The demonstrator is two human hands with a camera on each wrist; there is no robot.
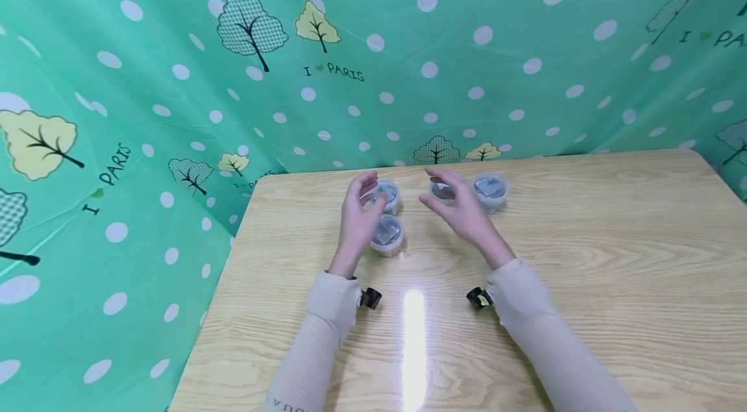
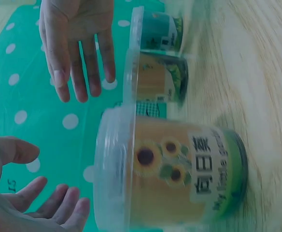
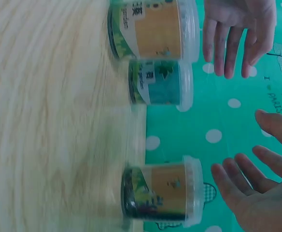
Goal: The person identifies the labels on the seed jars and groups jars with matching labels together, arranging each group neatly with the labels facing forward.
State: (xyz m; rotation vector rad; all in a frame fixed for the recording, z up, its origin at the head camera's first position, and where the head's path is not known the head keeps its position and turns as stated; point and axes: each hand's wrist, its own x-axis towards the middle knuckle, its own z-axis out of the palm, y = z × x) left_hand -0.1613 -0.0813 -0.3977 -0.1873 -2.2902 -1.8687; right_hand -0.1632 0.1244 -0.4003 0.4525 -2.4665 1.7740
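My left hand (image 1: pixel 358 220) hovers over two lidded plastic tubs at the left, fingers spread and loosely bent, holding nothing. The front tub (image 1: pixel 388 240) shows beside its thumb; the back tub (image 1: pixel 392 199) is partly hidden behind the fingers. In the left wrist view a sunflower-labelled tub (image 2: pixel 179 169) looms near that hand. My right hand (image 1: pixel 463 207) is held out over the right side with relaxed fingers, also holding nothing. It partly covers one tub (image 1: pixel 441 191), and another tub (image 1: pixel 490 191) stands just beyond it. Clear lids cap the tubs, with small packets visible under some.
The tubs stand near the back edge of a wooden table (image 1: pixel 583 256). Right behind it hangs a green dotted cloth (image 1: pixel 397 68), which also covers the left side. A bright reflection lies on the tabletop between my forearms. Small black cameras (image 1: pixel 370 298) sit at both wrists.
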